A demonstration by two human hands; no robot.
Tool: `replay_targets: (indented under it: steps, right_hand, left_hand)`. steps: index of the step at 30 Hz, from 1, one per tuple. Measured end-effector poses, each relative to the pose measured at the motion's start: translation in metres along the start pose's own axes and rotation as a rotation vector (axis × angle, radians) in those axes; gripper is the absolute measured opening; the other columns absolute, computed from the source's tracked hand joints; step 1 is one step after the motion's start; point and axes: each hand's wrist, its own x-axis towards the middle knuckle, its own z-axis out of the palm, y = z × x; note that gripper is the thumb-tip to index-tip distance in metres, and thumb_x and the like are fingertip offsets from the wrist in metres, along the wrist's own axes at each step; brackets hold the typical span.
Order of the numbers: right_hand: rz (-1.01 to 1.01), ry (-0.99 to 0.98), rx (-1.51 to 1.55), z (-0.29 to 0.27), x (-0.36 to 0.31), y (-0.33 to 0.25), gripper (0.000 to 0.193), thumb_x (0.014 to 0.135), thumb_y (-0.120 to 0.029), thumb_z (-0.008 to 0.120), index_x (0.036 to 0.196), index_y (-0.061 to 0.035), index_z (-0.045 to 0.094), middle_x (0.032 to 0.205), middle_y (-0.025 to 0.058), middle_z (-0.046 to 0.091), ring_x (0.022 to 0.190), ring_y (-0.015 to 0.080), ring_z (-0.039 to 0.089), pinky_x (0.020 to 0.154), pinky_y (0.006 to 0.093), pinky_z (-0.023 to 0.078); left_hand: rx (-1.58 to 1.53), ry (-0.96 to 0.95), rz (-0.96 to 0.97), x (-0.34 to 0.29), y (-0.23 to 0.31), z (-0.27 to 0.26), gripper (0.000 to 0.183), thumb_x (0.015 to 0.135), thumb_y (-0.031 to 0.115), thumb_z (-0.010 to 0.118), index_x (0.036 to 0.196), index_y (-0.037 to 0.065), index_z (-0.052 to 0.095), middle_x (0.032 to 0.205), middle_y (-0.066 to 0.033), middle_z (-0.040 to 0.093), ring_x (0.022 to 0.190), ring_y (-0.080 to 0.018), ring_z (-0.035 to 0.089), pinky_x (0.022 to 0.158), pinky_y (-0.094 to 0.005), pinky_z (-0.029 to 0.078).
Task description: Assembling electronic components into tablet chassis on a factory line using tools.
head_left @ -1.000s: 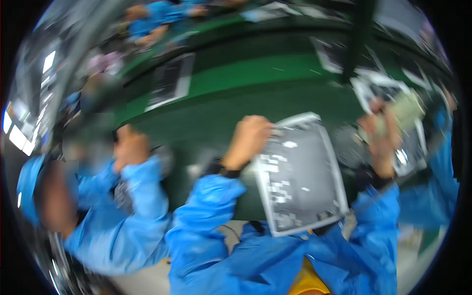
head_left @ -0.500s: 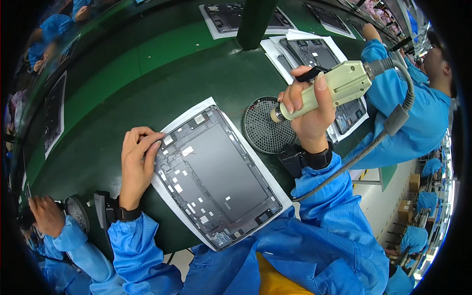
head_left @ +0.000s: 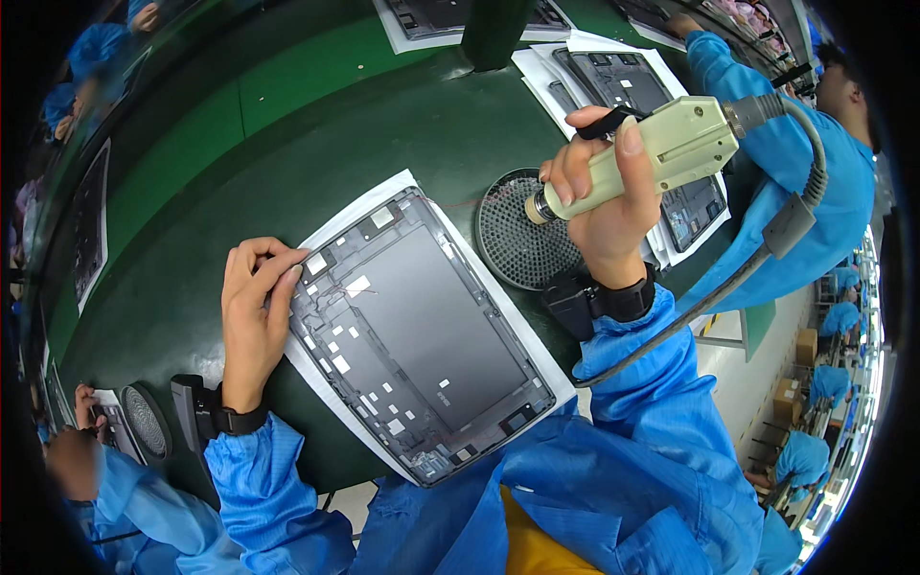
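A dark grey tablet back frame (head_left: 412, 331) lies on a white sheet (head_left: 355, 216) on the green bench, tilted with its near end toward my body. My left hand (head_left: 254, 311) rests flat on the frame's left edge, fingers together. Above a round perforated screw tray (head_left: 522, 235), my right hand (head_left: 599, 196) is shut on a beige electric screwdriver (head_left: 661, 149), its tip pointing left and down over the tray. A grey cable (head_left: 767, 249) runs from the tool's rear.
More tablet frames on white sheets (head_left: 613, 81) lie behind the tray, where a person in blue (head_left: 795, 144) works at the right. A dark post (head_left: 498, 34) stands at the back. At the lower left another person has a round tray (head_left: 144, 422).
The view has steadied from a blurred sweep. The frame now lies flat on the bench under my left hand, and my right hand has lowered the screwdriver toward the screw tray.
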Motion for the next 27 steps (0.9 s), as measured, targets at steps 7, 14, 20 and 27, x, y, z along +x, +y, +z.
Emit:
replay_targets:
  steps: [7, 14, 20, 27]
  right_hand:
    - [0.002, -0.037, -0.018, -0.002, -0.003, 0.002, 0.033, 0.086, -0.026, 0.052, 0.087, 0.0067, 0.055, 0.048, 0.002, 0.043, 0.043, 0.0103, 0.043, 0.052, 0.027, 0.044]
    - [0.014, -0.271, 0.187, -0.012, -0.004, -0.012, 0.049, 0.092, -0.039, 0.034, 0.11, 0.0042, 0.045, 0.055, 0.0006, 0.036, 0.05, 0.0119, 0.037, 0.065, 0.0295, 0.037]
    - [-0.016, -0.467, 0.238, 0.05, -0.011, -0.033, 0.052, 0.091, -0.042, 0.029, 0.11, 0.0043, 0.044, 0.055, 0.0015, 0.039, 0.051, 0.0135, 0.04, 0.064, 0.032, 0.042]
    - [0.105, -0.396, 0.158, 0.14, -0.015, 0.029, 0.034, 0.086, -0.026, 0.05, 0.09, 0.007, 0.054, 0.049, 0.0032, 0.044, 0.043, 0.0106, 0.044, 0.051, 0.0282, 0.045]
  left_hand:
    - [0.015, -0.016, 0.003, -0.001, -0.002, 0.002, 0.013, 0.079, 0.0, 0.055, 0.089, -0.003, 0.062, 0.088, -0.0094, 0.052, 0.082, -0.02, 0.049, 0.071, -0.0272, 0.039]
    - [-0.064, 0.049, 0.045, 0.002, -0.02, 0.005, 0.012, 0.079, 0.01, 0.058, 0.083, -0.001, 0.063, 0.08, -0.0082, 0.054, 0.077, -0.0215, 0.052, 0.069, -0.0293, 0.04]
    - [-0.035, -0.011, -0.01, -0.001, -0.015, -0.003, 0.014, 0.075, 0.016, 0.064, 0.081, 0.003, 0.063, 0.079, -0.005, 0.055, 0.08, -0.0219, 0.05, 0.075, -0.0321, 0.037]
    - [-0.054, 0.021, -0.068, -0.007, -0.016, 0.0, 0.017, 0.07, 0.019, 0.07, 0.081, 0.007, 0.064, 0.08, -0.0028, 0.055, 0.081, -0.0203, 0.048, 0.076, -0.0319, 0.033]
